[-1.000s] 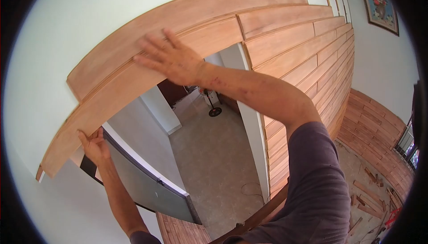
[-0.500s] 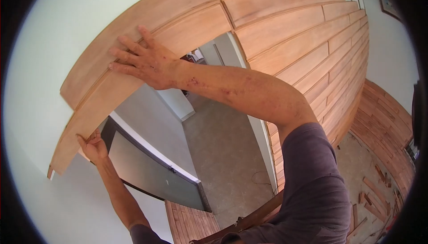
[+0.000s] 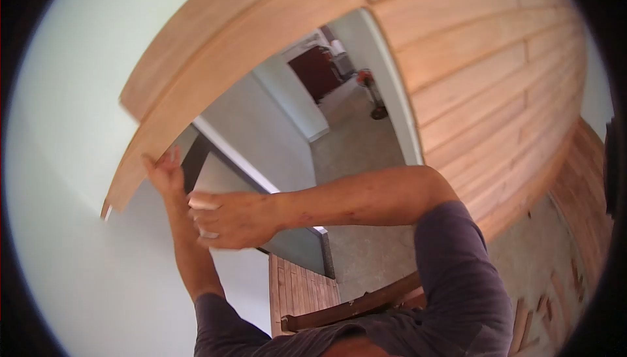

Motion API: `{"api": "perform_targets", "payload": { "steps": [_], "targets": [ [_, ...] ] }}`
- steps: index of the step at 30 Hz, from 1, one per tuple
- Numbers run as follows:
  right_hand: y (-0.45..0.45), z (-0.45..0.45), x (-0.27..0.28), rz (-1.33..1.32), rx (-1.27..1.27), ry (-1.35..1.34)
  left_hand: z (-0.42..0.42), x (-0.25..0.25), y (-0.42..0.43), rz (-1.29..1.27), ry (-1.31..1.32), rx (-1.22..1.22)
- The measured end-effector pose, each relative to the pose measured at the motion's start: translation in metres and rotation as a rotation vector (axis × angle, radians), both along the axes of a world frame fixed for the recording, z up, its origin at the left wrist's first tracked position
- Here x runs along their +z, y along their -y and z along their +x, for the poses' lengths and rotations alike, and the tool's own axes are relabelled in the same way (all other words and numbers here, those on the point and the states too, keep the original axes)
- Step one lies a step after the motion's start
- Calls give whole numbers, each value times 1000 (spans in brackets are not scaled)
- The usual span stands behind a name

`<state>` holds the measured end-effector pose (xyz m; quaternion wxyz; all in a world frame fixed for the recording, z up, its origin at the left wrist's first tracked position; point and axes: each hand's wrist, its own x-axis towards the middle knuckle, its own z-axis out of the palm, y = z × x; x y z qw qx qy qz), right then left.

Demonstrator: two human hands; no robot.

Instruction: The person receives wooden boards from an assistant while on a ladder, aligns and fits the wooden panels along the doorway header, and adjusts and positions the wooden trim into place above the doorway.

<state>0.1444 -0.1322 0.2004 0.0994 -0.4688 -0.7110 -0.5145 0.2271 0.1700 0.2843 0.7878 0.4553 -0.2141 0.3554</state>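
My left hand is at the lower edge of a long wooden board above an opening. Its thumb lies against the board's face, and the fingers reach round under the edge. Below the board, in front of my left forearm, is my right hand. It is off the wood and smeared by motion, its fingers looking partly curled; whether anything is in them cannot be seen. Another wooden plank runs above the board, its left end stepped back on the pale wall.
Rows of wooden planks cover the wall to the right. Through the opening are a grey floor and a stand fan. A dark wooden beam lies just below me. Offcuts are scattered on the floor at lower right.
My right hand has come off the boards and moved down in front of my left forearm. My left hand stays at the board's lower edge. The view has shifted.
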Motion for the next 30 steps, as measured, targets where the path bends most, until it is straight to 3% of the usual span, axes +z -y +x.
{"api": "perform_targets", "payload": {
  "steps": [2,4,8,11,13,21,24,26,29,30],
  "targets": [
    [-8,16,-4,-99,-52,-353,-1,0,5,-48,-12,43],
    [9,27,17,-110,-447,-158,-2,0,6,-35,-56,63],
    [19,70,66,234,-640,7,-7,2,20,-50,-48,41],
    [15,90,115,293,-629,64,-10,3,24,-82,-48,70],
    [14,87,141,230,-777,105,-14,4,27,-38,-75,64],
    [2,94,166,150,-824,148,-31,8,20,24,-158,34],
    [-2,96,162,144,-844,151,-48,-1,12,123,-318,8],
    [-2,95,163,154,-853,168,-74,-24,19,351,-488,154],
    [-6,97,162,177,-795,142,-131,-83,20,871,-550,149],
    [-10,101,163,161,-785,139,-142,-118,9,947,-569,13]
  ]
}}
